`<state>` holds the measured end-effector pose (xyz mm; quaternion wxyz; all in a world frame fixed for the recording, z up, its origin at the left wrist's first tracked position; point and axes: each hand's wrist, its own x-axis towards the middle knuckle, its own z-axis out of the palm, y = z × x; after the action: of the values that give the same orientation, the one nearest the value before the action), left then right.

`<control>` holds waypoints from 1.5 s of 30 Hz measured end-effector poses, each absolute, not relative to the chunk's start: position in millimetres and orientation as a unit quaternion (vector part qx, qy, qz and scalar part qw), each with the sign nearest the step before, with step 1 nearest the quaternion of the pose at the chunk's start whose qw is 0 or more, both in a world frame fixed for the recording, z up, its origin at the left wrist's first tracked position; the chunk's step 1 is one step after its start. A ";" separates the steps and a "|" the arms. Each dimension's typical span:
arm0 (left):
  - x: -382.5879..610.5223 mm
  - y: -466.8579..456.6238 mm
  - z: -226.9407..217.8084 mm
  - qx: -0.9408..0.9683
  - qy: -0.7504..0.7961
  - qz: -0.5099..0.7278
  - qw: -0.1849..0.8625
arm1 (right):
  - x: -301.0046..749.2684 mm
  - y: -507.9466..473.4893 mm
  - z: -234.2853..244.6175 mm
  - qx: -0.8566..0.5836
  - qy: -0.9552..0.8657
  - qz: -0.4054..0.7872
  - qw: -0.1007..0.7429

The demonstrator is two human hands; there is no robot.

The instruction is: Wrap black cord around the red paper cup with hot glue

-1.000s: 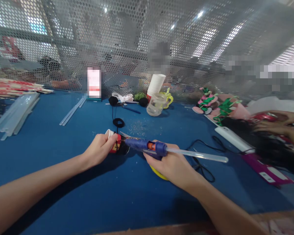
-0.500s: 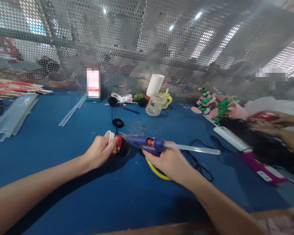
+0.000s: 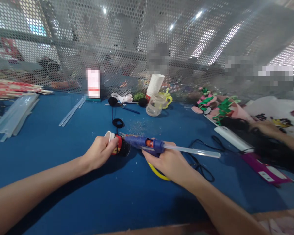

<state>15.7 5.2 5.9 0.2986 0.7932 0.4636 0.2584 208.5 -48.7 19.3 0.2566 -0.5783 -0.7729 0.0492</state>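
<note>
My left hand (image 3: 100, 152) is closed around a small red, white and black figure (image 3: 119, 146) lying on its side on the blue table (image 3: 63, 182). My right hand (image 3: 170, 162) grips a blue glue gun (image 3: 143, 143) whose nozzle touches the figure's black end. A clear glue stick (image 3: 193, 151) juts out of the gun's back toward the right. A yellow ring (image 3: 158, 172) lies partly under my right hand. A black cord (image 3: 203, 169) runs along the table beside it.
Clear glue sticks (image 3: 13, 116) lie at the left. A stack of white cups (image 3: 155, 85), a clear jug (image 3: 156, 104), black pompoms and ribbon stand near the perforated screen. Pink and green craft pieces (image 3: 218, 106), a white bar (image 3: 232, 138) and another person's arm (image 3: 279, 135) fill the right side.
The glue gun has shifted slightly left, closer into the figure. The other person's hands at the right have pulled back, and a white printed cloth now shows there.
</note>
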 end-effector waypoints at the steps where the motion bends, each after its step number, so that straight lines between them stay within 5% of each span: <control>1: 16.0 6.0 5.6 0.781 0.477 0.257 0.310 | 208.8 -49.8 19.0 -0.579 -0.771 0.051 0.261; 18: 21.1 16.3 5.4 0.641 0.511 0.302 0.487 | 199.3 -64.1 26.4 -0.576 -0.764 0.146 0.252; 45: 18.5 6.3 5.3 0.733 0.517 0.255 0.361 | 208.3 -50.9 20.7 -0.584 -0.768 0.047 0.258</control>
<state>18.5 6.3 5.3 0.3607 0.7331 0.5170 0.2551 208.3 -50.9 20.7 0.2577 -0.5843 -0.7681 0.0467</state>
